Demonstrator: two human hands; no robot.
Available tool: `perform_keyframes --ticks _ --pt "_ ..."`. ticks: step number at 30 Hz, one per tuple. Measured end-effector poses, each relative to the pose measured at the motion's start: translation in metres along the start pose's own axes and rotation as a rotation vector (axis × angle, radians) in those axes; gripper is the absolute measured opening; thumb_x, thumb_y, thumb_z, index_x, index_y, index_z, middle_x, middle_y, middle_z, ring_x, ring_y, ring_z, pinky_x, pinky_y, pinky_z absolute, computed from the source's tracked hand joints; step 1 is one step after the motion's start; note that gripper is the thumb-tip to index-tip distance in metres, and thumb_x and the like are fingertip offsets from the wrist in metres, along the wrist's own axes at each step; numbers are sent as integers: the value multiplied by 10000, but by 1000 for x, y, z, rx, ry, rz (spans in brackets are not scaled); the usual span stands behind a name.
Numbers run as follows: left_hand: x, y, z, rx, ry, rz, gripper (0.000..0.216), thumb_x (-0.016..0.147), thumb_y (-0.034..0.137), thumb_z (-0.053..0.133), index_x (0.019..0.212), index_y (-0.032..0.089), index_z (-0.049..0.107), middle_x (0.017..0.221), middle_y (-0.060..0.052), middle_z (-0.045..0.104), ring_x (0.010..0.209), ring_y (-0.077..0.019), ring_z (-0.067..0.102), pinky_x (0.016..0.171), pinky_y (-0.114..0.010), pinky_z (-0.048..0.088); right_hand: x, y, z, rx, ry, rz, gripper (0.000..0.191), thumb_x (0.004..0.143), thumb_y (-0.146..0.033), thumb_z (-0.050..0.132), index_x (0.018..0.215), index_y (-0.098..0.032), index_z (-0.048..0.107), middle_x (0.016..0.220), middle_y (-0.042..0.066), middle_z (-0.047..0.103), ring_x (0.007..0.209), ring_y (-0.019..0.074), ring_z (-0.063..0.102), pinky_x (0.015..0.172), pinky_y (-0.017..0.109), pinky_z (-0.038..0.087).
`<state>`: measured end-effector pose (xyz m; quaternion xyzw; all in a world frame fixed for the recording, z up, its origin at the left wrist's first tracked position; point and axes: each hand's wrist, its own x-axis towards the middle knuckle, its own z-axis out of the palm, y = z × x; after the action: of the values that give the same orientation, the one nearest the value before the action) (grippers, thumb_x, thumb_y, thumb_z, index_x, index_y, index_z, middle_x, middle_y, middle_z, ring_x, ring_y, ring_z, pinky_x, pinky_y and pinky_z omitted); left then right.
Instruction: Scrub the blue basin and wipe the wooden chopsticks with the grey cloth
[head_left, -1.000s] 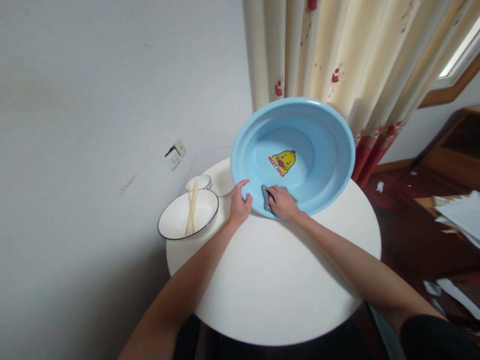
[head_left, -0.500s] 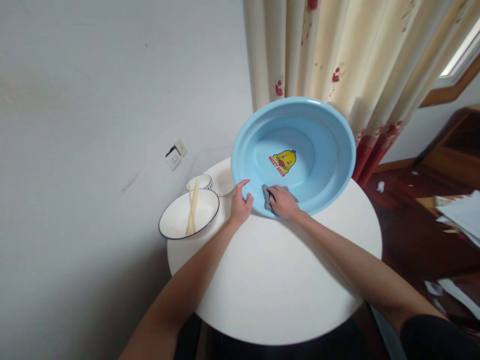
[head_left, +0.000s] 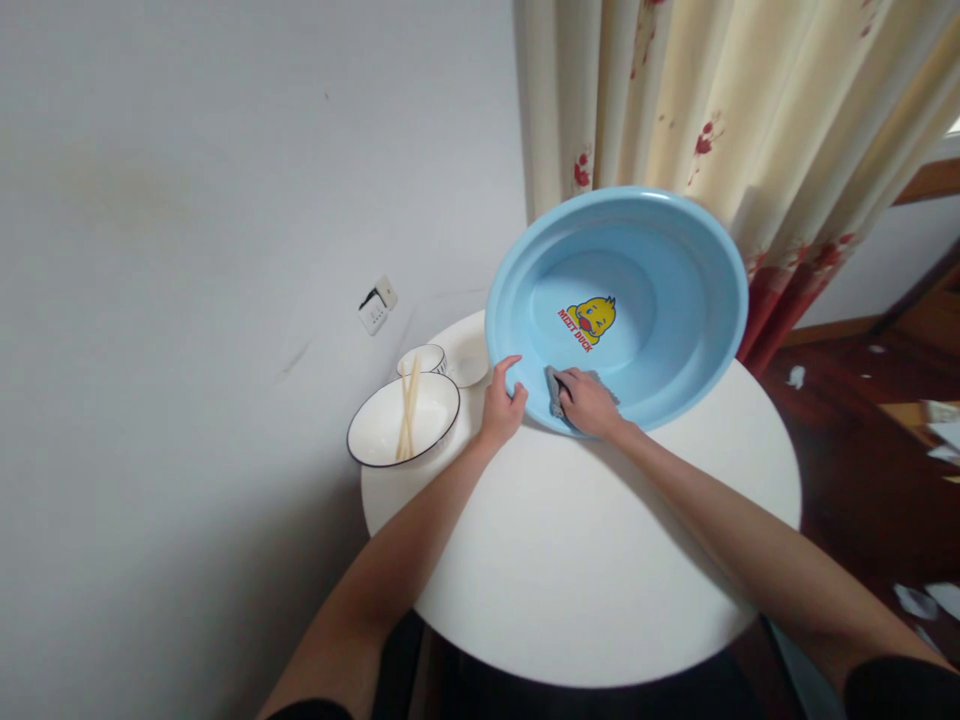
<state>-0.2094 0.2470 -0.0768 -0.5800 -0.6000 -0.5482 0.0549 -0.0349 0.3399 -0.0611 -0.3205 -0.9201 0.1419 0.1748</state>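
A light blue plastic basin (head_left: 675, 290) with a yellow duck picture on its bottom stands tilted toward me on a round white table (head_left: 585, 570). My left hand (head_left: 501, 408) grips the basin's near left rim, thumb over the edge. My right hand (head_left: 589, 402) is closed on a grey cloth (head_left: 555, 392) and presses it against the inner wall just inside the near rim.
Left of the basin sit a white bowl with a dark rim (head_left: 382, 440) holding wooden chopsticks (head_left: 409, 405), a small cup (head_left: 426, 358) and a small white dish (head_left: 469, 360). A grey wall with a socket (head_left: 377, 304) is at left, a curtain (head_left: 712, 100) behind.
The camera view has shifted, so everything sits a little further right in the picture. Both hands keep their hold on the basin rim and the cloth.
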Motion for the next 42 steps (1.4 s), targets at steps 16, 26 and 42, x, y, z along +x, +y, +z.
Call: perform_keyframes --ticks 16,26,42 --pt "2 2 -5 16 -32 -39 498 878 144 521 1374 185 537 1292 -100 673 766 -151 620 854 -339 552 -2 19 -16 -295 -91 228 351 1026 -250 427 1238 -134 682 1283 207 657 1214 326 606 961 394 459" --pt "3 1 -4 12 -5 -44 493 870 147 517 1362 174 543 1311 -116 662 1028 -220 661 1002 -397 530 -4 14 -10 -305 -54 183 344 1035 -254 421 1233 -124 670 1257 205 659 1189 334 604 962 397 447" --pt "4 -7 -1 -7 18 13 478 894 169 505 1371 172 535 1352 -132 642 1267 -263 608 1146 -464 460 -2 1 7 74 63 -80 453 1050 -246 399 1458 -140 565 1358 128 638 1211 237 583 1065 312 396"
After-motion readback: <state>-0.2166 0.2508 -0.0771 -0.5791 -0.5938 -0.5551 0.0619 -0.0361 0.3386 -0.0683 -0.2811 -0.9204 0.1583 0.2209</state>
